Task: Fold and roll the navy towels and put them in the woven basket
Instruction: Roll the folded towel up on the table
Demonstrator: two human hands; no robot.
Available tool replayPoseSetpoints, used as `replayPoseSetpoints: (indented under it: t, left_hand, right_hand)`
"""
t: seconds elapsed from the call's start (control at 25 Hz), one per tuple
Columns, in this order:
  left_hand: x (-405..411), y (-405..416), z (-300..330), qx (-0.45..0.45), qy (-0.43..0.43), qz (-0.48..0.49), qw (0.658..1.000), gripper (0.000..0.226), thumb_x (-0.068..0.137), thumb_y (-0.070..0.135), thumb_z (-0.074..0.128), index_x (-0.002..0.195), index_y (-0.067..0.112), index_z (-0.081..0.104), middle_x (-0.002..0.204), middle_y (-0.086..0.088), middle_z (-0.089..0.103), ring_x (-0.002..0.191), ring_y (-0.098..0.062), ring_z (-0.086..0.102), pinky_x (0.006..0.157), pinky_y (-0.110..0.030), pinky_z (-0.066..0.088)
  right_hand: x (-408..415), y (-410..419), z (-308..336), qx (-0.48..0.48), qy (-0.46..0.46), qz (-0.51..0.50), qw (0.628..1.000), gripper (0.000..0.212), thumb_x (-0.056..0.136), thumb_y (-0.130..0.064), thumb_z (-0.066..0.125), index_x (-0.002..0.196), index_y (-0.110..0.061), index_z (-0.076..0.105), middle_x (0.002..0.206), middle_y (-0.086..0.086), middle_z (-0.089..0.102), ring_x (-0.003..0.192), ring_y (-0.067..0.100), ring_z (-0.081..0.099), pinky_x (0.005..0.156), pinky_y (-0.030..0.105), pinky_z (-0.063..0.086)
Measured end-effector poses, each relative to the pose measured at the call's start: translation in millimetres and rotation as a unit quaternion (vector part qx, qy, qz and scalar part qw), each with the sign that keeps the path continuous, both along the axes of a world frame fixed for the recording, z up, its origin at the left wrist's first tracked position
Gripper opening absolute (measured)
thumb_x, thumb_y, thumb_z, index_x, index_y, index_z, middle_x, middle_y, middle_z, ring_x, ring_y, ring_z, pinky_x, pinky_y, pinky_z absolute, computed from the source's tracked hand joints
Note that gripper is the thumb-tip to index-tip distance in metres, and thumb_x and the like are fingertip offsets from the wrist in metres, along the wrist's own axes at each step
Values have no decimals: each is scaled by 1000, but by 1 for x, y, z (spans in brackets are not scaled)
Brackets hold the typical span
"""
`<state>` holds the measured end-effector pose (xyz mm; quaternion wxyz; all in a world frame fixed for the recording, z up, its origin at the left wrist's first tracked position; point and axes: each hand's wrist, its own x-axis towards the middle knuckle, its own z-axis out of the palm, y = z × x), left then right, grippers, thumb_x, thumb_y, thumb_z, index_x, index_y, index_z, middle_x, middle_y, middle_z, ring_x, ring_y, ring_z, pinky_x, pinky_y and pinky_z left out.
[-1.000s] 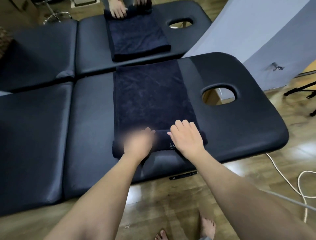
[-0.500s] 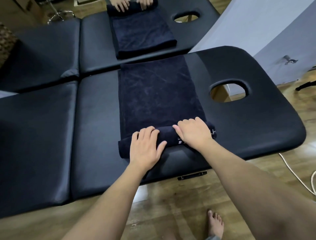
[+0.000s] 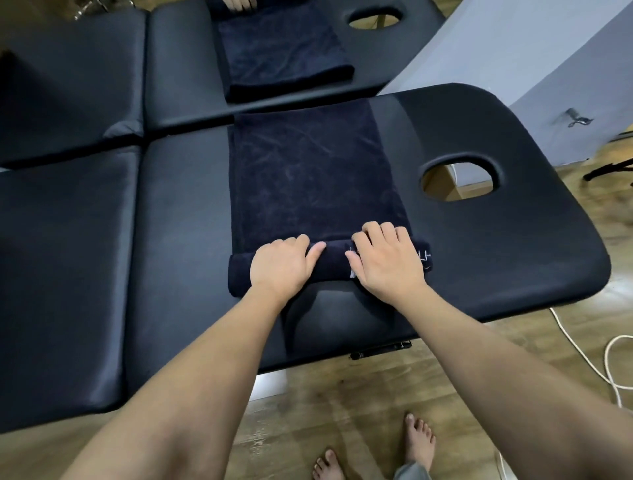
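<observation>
A black padded massage table (image 3: 479, 260) fills most of the view, its vinyl top split by a seam on the left and pierced by an oval face hole (image 3: 460, 178) on the right. Laid across it is a navy towel (image 3: 315, 178), folded into a long strip, flat over the far part and rolled up at the near end. The left hand (image 3: 282, 265) and right hand (image 3: 388, 262) both rest on top of that roll, fingers curled over its far side and gripping it, the left nearer the roll's left end, the right near a small white label at its right end. Just behind stands a second black table (image 3: 102, 75) bearing another folded navy towel (image 3: 284, 54), with another person's fingers (image 3: 239, 4) at its far edge. The floor is wood-look planks (image 3: 329, 394), a white cord (image 3: 609, 363) looping at right, and a pale grey wall panel (image 3: 507, 58) rises beyond.
</observation>
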<state>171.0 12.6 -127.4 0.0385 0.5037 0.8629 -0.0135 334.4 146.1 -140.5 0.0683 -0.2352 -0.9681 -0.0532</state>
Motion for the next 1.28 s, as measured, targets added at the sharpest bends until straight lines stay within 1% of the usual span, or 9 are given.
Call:
replayPoseSetpoints:
  t: [0.12, 0.28, 0.44, 0.56, 0.64, 0.76, 0.88, 1.12, 1.28]
  left_hand:
    - [-13, 12, 2, -19, -43, 28, 998, 57, 106, 55, 15, 97, 20, 58, 90, -6, 70, 86, -34, 66, 69, -39, 40]
    - [-14, 15, 4, -14, -74, 46, 996, 54, 107, 52, 16, 94, 22, 59, 91, -5, 70, 88, -34, 65, 70, -39, 38]
    - [-3, 5, 1, 35, -3, 50, 998, 48, 104, 48, 21, 93, 21, 59, 91, 2, 64, 85, -26, 60, 70, -39, 37]
    - [18, 1, -7, 31, 49, 52, 997, 50, 100, 53, 32, 117, 18, 63, 107, 0, 64, 92, -26, 55, 80, -41, 39]
    - [17, 8, -7, 22, 36, 66, 997, 54, 99, 57, 30, 113, 17, 64, 102, -1, 64, 87, -27, 55, 78, -42, 40]
    - [-4, 30, 0, -16, 36, 61, 997, 58, 102, 54, 15, 89, 19, 59, 86, -1, 66, 77, -28, 56, 71, -40, 34]
    - [-23, 52, 7, -67, -10, 51, 996, 54, 105, 48, 12, 86, 20, 53, 86, -1, 69, 73, -27, 58, 68, -38, 35]
    - [-34, 67, 13, -96, -91, 114, 985, 61, 106, 51, 12, 94, 24, 65, 88, -2, 71, 71, -27, 54, 70, -38, 39]
    - [-15, 43, 3, 10, -19, 115, 993, 56, 102, 58, 19, 95, 23, 63, 94, 4, 68, 86, -24, 59, 76, -39, 39]
  right_hand:
    - [1, -12, -7, 37, 22, -27, 999, 38, 103, -42, 40, 100, -12, 63, 93, 8, 58, 81, 33, 51, 78, 48, 40]
    - [-21, 9, -9, 21, 37, -22, 999, 42, 102, -38, 40, 75, -14, 61, 73, 6, 61, 66, 32, 54, 66, 43, 38]
    - [-50, 37, 19, -106, -119, 23, 987, 47, 105, -43, 21, 80, -20, 55, 83, 4, 70, 79, 33, 64, 71, 41, 36]
    - [-63, 51, 26, -234, -138, -20, 962, 48, 107, -46, 22, 79, -23, 53, 91, 5, 66, 92, 33, 63, 74, 38, 35]
    - [-68, 60, 33, -301, -158, -44, 940, 48, 106, -46, 23, 73, -25, 50, 87, 3, 60, 90, 32, 61, 75, 38, 38]
    - [-58, 51, 19, -175, -92, -1, 980, 34, 106, -35, 34, 87, -18, 55, 90, 6, 65, 84, 33, 60, 73, 41, 44]
    - [-41, 30, 7, -46, -25, -14, 999, 31, 100, -38, 39, 92, -14, 57, 92, 7, 58, 81, 32, 52, 68, 43, 38]
    - [-44, 33, 0, -34, -13, -11, 999, 41, 102, -44, 38, 87, -13, 60, 81, 7, 59, 73, 33, 51, 68, 45, 37]
    - [-72, 57, 17, -117, -109, 18, 987, 52, 104, -47, 20, 89, -17, 60, 85, 7, 71, 76, 35, 62, 70, 43, 39]
